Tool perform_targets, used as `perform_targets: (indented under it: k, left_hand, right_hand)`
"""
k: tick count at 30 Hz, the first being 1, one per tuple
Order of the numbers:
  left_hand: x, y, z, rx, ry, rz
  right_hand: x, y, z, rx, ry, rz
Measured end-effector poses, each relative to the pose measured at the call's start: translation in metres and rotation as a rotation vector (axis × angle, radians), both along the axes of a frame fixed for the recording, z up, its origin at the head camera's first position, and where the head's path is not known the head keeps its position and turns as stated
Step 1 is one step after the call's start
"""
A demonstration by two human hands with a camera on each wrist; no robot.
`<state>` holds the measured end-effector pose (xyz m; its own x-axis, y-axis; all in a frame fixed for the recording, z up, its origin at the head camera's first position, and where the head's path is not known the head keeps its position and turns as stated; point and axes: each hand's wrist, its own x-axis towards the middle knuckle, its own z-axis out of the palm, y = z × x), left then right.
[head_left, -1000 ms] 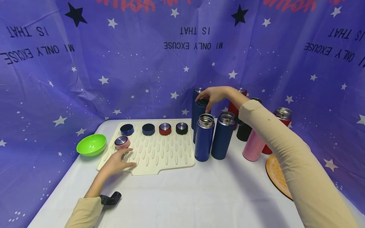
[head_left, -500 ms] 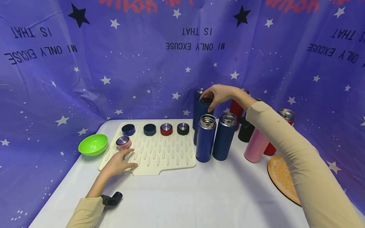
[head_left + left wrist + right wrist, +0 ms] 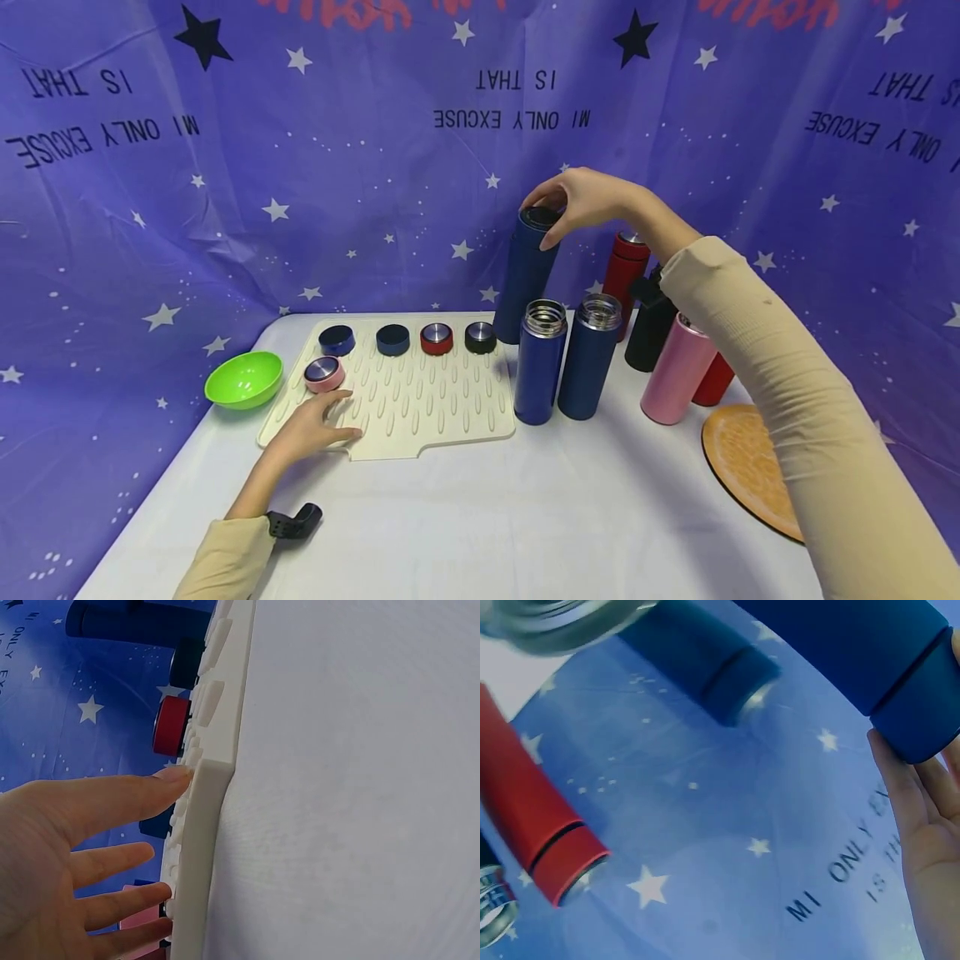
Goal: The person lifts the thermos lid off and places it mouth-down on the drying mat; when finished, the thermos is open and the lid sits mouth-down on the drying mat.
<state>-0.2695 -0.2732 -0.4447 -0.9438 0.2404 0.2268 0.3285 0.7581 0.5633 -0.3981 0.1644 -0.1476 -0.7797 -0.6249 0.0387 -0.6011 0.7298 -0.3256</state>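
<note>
Head: I see the right hand [image 3: 588,198] pinching a blue bottle [image 3: 536,257] by its cap [image 3: 538,218], behind two open bottles [image 3: 540,367]; best steer wide of them | Left wrist: left hand [image 3: 45,862] spread over the tray [image 3: 199,847], gripping nothing | Right wrist: fingertips [image 3: 892,769] press the cap; keep them snug.

Upside down in the head view, black printed capitals [image 3: 513,119] on the star-patterned purple fabric backdrop [image 3: 420,208] read "MI ONLY EXCUSE" and "IS THAT", repeated three times across, the rightmost cut by the edge. "MI ONLY" slants in the right wrist view. Red brush-like script [image 3: 352,14] along the top is cropped and unreadable.
</note>
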Motion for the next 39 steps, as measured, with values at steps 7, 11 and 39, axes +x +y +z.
perform_targets:
  k: [7,11,39]
  left_hand:
    - [0.002,0.001,0.001,-0.002,-0.014,0.004]
    - [0.002,0.001,0.001,-0.007,-0.014,0.011]
    - [-0.001,0.004,0.003,-0.014,0.003,0.004]
  right_hand:
    - [0.018,0.002,0.030,-0.069,0.061,-0.004]
    - [0.031,0.006,0.048,-0.138,0.108,-0.008]
    - [0.138,0.017,0.083,-0.586,0.202,0.091]
